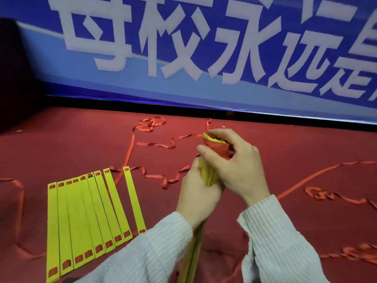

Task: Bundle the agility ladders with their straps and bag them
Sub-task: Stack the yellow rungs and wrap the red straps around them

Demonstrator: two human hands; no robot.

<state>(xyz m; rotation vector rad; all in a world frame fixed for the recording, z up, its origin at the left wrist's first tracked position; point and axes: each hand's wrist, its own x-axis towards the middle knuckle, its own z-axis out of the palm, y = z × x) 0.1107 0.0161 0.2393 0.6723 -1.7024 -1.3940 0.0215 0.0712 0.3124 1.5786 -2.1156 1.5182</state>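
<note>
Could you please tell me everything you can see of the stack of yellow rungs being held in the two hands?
The stack of yellow rungs is a bunch of flat, thin strips, plastic by the look, gathered face to face. It stands tilted, its top end away from the person and its lower end running down between the sleeves out of view. Red strap is wound round its top. The left hand grips its middle; the right hand pinches the wrapped top. It is held above the red floor.

Stage: red carpet point(81, 144), blue banner point(204, 48) backdrop.
</note>
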